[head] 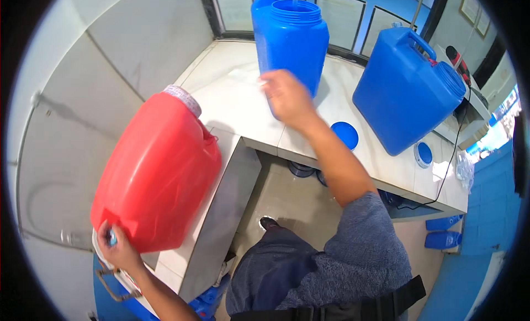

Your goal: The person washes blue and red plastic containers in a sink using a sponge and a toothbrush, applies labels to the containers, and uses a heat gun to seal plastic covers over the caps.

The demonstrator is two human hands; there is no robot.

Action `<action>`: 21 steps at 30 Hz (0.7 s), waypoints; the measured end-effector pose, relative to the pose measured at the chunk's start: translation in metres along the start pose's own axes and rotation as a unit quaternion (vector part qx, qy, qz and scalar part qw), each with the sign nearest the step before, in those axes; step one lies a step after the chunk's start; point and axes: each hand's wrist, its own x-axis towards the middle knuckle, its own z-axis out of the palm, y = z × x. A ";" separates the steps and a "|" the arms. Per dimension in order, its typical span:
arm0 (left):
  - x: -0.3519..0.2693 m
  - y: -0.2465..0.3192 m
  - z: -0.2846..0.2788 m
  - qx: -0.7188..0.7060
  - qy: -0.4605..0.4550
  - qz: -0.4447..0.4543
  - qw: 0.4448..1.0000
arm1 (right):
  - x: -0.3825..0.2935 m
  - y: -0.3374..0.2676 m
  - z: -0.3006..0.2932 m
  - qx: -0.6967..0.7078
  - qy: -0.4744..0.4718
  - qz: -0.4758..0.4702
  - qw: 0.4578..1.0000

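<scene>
A large red plastic water container (157,168) lies tilted on the counter at left, its wide mouth end topped by a whitish cap (184,98) bearing print. My left hand (118,244) is at its lower end, thumb and fingers around a small light-blue piece (111,237) there, too small to identify. My right hand (287,97), blurred, reaches over the counter in front of an uncapped blue plastic container (292,43). A speck of white shows at its fingertips; whether it holds anything is unclear. Below the forearm lies a round blue lid (345,135).
Another blue container (408,89) stands on the white tiled counter (261,110) at right. Near it are a second lid (423,154), a red-and-black heat gun (457,62), its black cord (451,155) and a plastic bag (465,170). Blue containers (443,239) stand on the floor.
</scene>
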 end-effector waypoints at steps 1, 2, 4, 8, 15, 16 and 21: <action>0.000 -0.001 0.003 0.004 -0.001 -0.011 1.000 | -0.001 0.017 -0.015 0.073 0.020 0.169 0.983; 0.002 -0.001 0.008 0.005 -0.001 -0.015 1.000 | 0.012 0.031 -0.030 0.026 0.110 0.207 0.972; 0.007 0.005 0.022 0.014 -0.018 -0.022 0.999 | 0.022 0.072 -0.054 -0.072 0.206 0.187 0.958; 0.016 0.013 0.038 0.022 -0.066 -0.026 0.997 | 0.012 0.079 -0.046 -0.120 0.198 0.104 0.967; 0.036 0.020 0.018 -0.163 -0.239 0.006 0.957 | 0.045 0.031 -0.027 -0.149 0.167 0.063 0.973; 0.044 0.025 0.014 -0.191 -0.283 -0.028 0.940 | 0.056 0.029 -0.024 -0.098 0.144 0.056 0.983; 0.070 0.022 0.036 -0.271 -0.297 -0.014 0.916 | 0.106 -0.141 0.045 0.009 -0.140 -0.031 0.990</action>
